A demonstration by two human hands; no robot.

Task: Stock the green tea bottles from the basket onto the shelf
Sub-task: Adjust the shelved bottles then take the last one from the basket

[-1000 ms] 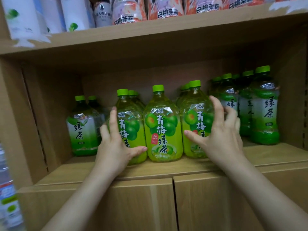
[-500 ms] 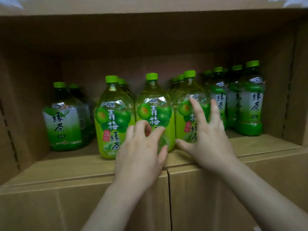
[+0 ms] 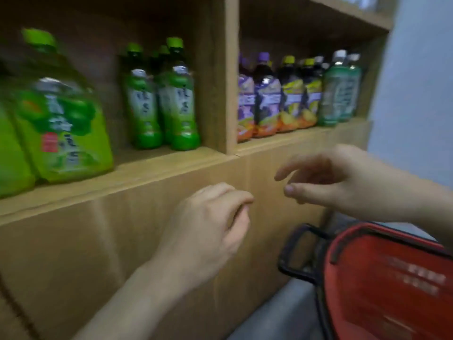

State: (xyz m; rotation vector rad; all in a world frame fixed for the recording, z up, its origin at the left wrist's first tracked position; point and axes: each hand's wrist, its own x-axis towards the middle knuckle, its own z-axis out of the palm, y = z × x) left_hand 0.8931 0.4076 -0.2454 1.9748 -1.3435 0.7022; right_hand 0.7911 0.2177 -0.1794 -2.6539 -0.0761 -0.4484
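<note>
Now, the wooden shelf [image 3: 171, 165] runs above & left of your fingers. The red basket [image 3: 392, 278] sits just below the right hand [image 3: 343, 182], w/ its black handle [image 3: 294, 253] below the fingertips; its inside is not visible. Green tea bottles [image 3: 61, 133] stand on the shelf, up & well left of both hands. Left hand [image 3: 203, 231]: fingers loosely curled, holding nothing. Right hand: fingers half stretched, relaxed, also empty.

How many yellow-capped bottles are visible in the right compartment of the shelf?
2: the left yellow-capped bottle beside the purple-capped bottles, the right yellow-capped bottle next to the white-capped bottles. More may stand hidden behind.
</note>
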